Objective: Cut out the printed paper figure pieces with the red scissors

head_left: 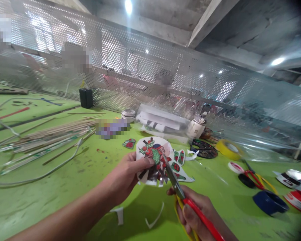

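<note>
My left hand pinches a white paper cutout printed with red and green figures, thumb on top. In my right hand is a pair of scissors with one red and one yellow handle. The blades point up and left, their tips over the right part of the print. Behind the cutout lie more printed paper pieces with small red and green pictures. A separate green and red cutout rests just beyond my left hand. Curled white scraps lie on the green table near me.
Thin wooden sticks and a white cable spread over the left. A plastic-wrapped roll, a white jug and yellow tape stand behind. Right: blue tape, red tape, other scissors. A perforated screen borders the table.
</note>
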